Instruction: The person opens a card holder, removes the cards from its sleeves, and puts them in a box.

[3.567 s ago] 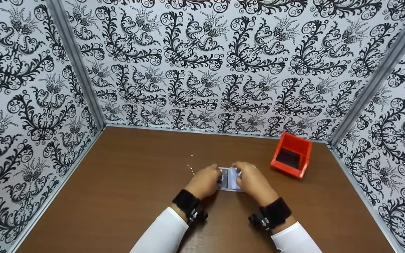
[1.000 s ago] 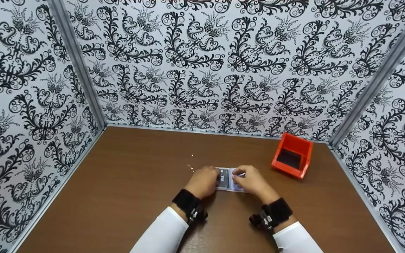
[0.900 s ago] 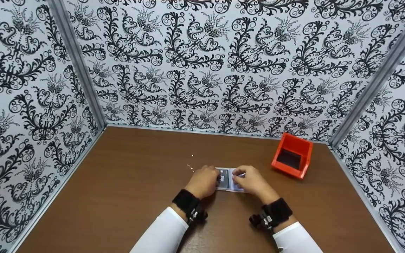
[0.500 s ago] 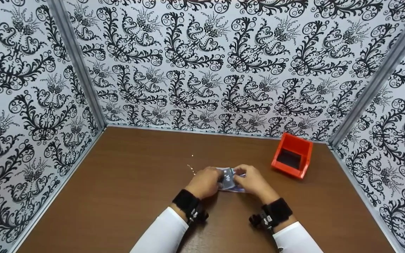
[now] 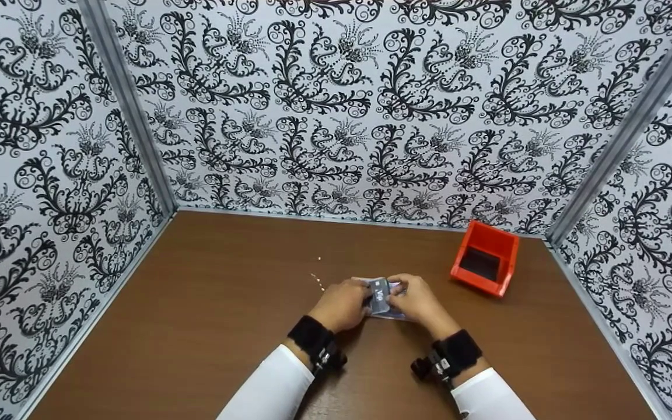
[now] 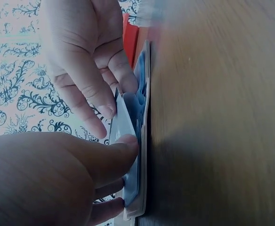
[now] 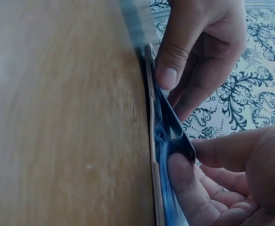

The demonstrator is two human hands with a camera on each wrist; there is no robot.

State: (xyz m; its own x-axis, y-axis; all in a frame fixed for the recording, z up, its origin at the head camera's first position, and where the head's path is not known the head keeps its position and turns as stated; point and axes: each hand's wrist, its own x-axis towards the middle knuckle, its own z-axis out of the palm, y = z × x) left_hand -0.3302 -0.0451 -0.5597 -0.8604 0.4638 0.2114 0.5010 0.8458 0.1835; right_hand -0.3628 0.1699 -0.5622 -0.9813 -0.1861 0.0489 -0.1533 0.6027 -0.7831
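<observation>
An open card holder [image 5: 394,317] with clear bluish sleeves lies flat on the brown table. Over its left part a grey card [image 5: 379,296] with white "Vip" lettering tilts up, its right edge raised. The left hand [image 5: 342,304] grips the holder's left side, its thumb on the card [image 6: 122,123] in the left wrist view. My right hand [image 5: 420,298] pinches the card's raised edge between thumb and index finger, plainly seen in the right wrist view on the card [image 7: 177,126]. Bluish sleeves [image 7: 165,183] bulge beneath it. From above, the left fingertips are partly hidden.
A red bin [image 5: 511,265] with a dark panel inside stands at the back right. Several tiny light specks [image 5: 317,281] lie on the table [image 5: 242,268] beyond the left hand. Patterned walls [image 5: 336,146] enclose the back and sides.
Earlier the card lay flat in the holder's left part, with the right hand at the right part. The card has since shifted right and tilted up, its edge now in the right hand's pinch.
</observation>
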